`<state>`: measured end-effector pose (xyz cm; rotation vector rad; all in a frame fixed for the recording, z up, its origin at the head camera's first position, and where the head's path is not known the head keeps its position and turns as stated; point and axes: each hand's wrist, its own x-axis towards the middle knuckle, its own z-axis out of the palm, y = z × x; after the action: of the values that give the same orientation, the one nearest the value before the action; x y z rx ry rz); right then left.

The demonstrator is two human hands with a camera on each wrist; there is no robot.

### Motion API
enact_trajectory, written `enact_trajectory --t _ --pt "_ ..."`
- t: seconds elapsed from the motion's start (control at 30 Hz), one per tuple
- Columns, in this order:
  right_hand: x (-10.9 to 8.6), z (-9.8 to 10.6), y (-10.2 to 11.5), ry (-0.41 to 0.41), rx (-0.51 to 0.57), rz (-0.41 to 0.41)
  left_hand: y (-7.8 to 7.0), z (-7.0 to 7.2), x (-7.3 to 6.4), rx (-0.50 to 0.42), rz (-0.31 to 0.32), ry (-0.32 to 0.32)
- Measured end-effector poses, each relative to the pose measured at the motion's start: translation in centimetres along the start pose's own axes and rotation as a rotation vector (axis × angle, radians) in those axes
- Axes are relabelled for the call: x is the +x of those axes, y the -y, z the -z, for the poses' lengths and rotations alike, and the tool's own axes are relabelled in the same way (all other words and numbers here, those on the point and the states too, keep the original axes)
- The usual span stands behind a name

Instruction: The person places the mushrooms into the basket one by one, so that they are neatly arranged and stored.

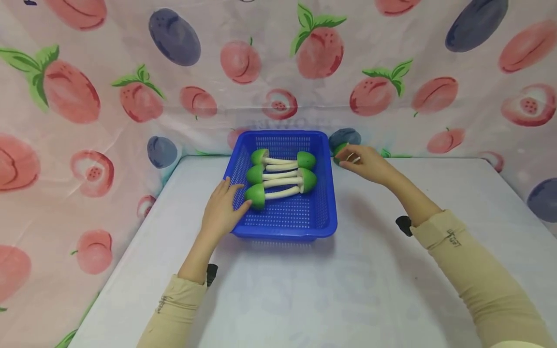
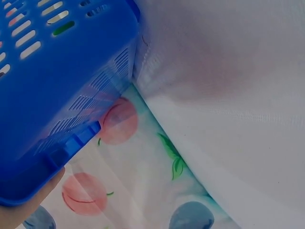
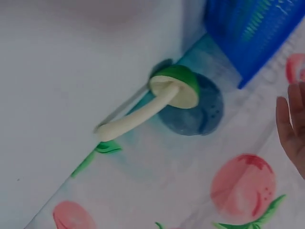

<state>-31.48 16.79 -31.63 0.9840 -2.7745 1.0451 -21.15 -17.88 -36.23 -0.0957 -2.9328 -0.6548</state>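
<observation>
A blue plastic basket (image 1: 278, 232) stands on the table, with several green-capped mushrooms (image 1: 282, 177) on white stems lying side by side in it. My left hand (image 1: 221, 208) holds the basket's left rim; its thumb reaches over the rim by the nearest green cap, and a finger lies along the outside in the left wrist view. Right of the basket, my right hand (image 1: 367, 163) hovers over another green-capped mushroom (image 3: 143, 107) at the table's back edge. Its fingers (image 3: 284, 124) appear apart from that mushroom in the right wrist view. The head view partly hides this mushroom behind the hand.
A white cloth covers the table (image 1: 374, 280). Close behind the basket hangs a fruit-printed backdrop (image 1: 326, 96), which also runs down the left side. Black wrist straps (image 1: 404, 225) show at both wrists.
</observation>
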Motion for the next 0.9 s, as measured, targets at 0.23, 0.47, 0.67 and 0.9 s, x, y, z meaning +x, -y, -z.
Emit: enact_trajectory --t 0.23,0.47,0.67,0.9 --pt "0.7 -1.1 -2.5 -0.069 -0.159 -0.058 0.3 0.2 -0.1 -0.004 0.010 -0.004" --pt "1.7 -2.0 -5.3 -0.068 -0.380 -0.128 0.4 -0.1 0.2 -0.009 0.005 -0.010" --pt "3.2 -2.7 -7.4 0.007 -0.510 -0.219 0.3 -0.3 0.2 -0.021 0.010 -0.010" --pt "4.7 -3.7 -8.9 0.083 -0.555 -0.268 0.4 -0.2 0.3 -0.008 0.005 -0.024"
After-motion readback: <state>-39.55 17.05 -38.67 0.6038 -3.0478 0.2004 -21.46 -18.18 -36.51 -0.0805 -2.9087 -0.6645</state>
